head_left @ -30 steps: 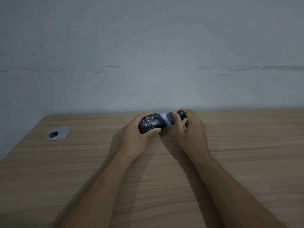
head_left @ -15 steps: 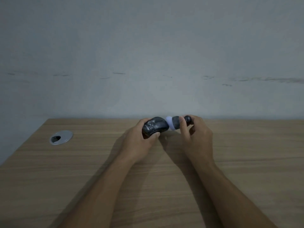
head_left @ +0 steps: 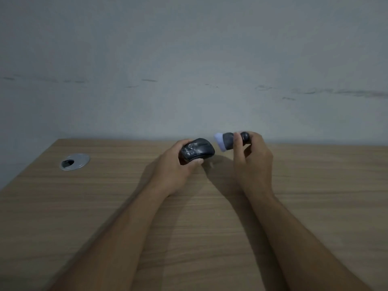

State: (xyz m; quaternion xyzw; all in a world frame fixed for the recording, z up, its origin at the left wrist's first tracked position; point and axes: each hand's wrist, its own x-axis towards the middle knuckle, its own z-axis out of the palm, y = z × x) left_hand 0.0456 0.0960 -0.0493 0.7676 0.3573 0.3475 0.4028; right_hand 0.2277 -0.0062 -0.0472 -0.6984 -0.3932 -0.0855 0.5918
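A black computer mouse (head_left: 197,151) with pale smudges on its top is held just above the far part of the wooden desk (head_left: 105,206) by my left hand (head_left: 178,166), thumb on the near side, fingers round the far side. My right hand (head_left: 253,162) pinches a small dark brush (head_left: 228,141) with a white bristle head that points left toward the mouse. A gap separates the bristles from the mouse.
A round silver cable grommet (head_left: 75,161) sits in the desk at the far left. A grey wall (head_left: 189,59) rises right behind the desk's far edge.
The brush was touching the mouse's right end; my right hand has now drawn it away to the right and slightly up. My left hand still holds the mouse in the same spot.
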